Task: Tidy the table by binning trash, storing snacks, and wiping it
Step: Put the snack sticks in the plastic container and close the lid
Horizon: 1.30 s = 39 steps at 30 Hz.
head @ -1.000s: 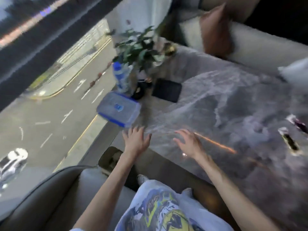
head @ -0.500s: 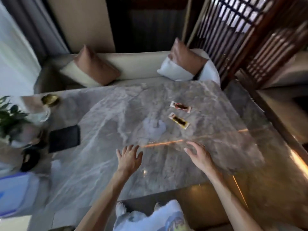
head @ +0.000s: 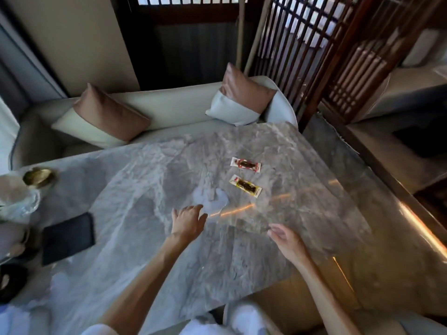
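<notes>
Two small snack packets lie on the grey marble table (head: 150,238): a red-and-white packet (head: 245,164) farther away and a yellow-and-white packet (head: 245,185) nearer to me. A pale wet-looking patch (head: 212,200) sits just left of the yellow packet. My left hand (head: 187,222) hovers over the table at the near edge of that patch, fingers apart and empty. My right hand (head: 286,241) hangs lower right, fingers loosely curled, holding nothing. Both hands are short of the packets.
A dark flat square (head: 68,238) lies at the table's left, with a brass dish (head: 37,177) and glass vase (head: 18,201) near the left edge. A cream sofa with two cushions (head: 108,116) runs behind the table. A wooden lattice screen (head: 314,52) stands at right.
My view swung from the window and blue-lidded box at the left to the table's middle. Both hands moved forward over the table toward the packets, still empty.
</notes>
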Motion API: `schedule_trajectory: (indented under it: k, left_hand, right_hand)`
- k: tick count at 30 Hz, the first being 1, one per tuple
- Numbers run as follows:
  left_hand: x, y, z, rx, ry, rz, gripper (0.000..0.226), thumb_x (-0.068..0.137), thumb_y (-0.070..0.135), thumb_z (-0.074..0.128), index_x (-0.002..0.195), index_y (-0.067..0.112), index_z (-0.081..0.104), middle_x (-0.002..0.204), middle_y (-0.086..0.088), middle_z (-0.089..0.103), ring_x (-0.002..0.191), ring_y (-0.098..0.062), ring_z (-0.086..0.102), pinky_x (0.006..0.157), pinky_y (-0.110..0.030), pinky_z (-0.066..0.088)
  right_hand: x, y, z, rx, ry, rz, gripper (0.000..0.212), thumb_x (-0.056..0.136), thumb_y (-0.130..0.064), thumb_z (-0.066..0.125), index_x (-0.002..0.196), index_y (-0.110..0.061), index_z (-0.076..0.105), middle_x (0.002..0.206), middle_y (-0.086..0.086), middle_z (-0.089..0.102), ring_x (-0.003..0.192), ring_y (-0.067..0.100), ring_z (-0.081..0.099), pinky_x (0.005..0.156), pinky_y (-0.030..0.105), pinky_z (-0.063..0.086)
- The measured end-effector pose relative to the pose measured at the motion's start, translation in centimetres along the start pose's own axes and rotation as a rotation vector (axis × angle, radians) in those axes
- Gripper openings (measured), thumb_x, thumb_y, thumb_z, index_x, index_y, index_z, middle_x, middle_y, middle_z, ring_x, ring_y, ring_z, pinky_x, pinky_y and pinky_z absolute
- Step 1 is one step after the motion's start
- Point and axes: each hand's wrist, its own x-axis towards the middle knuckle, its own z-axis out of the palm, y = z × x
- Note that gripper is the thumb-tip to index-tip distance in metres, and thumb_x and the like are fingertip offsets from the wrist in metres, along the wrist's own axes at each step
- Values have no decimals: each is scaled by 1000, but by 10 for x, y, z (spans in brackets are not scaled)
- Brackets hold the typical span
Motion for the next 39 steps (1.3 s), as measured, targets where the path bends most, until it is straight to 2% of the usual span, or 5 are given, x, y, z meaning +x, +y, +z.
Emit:
schedule_trajectory:
  k: [5,10,25,29,39]
  left_hand:
    - [47,19,-13,-7,9,32,42,97,40,46,136,25,51,134,-3,61,121,-28,59,103,-40,38]
    - [115,46,-16,-13,-25,20,36,96,35,49,129,23,56,132,-3,61,119,-29,59,96,-38,47]
    - [303,126,104,300,-302,215,49,93,16,54,140,22,42,147,-5,39,138,-26,36,110,-41,35]
    - [311,113,123,332,-207,289,52,89,15,57,139,20,43,143,-8,44,134,-30,38,119,-43,21]
    - [331,84,105,-603,-156,-125,33,78,0,72,108,5,60,94,-9,56,81,-20,54,67,-10,42]
  right_hand:
    - [51,-22,-14,-41,3,39,28,90,-16,66,117,-9,66,113,15,71,93,16,66,74,2,43]
    - [131,-42,-24,-155,66,59,24,88,-24,65,111,-17,69,112,4,74,103,21,69,88,29,50]
    - [281,3,44,-382,81,138,37,82,-34,71,114,-22,57,119,0,53,118,21,49,87,37,49]
    - [289,10,48,-315,111,134,32,78,-27,75,102,-17,57,111,1,55,112,23,47,87,35,45]
    - [316,6,34,61,156,20,8,86,-5,66,93,-8,63,91,-2,64,87,24,64,80,40,52]
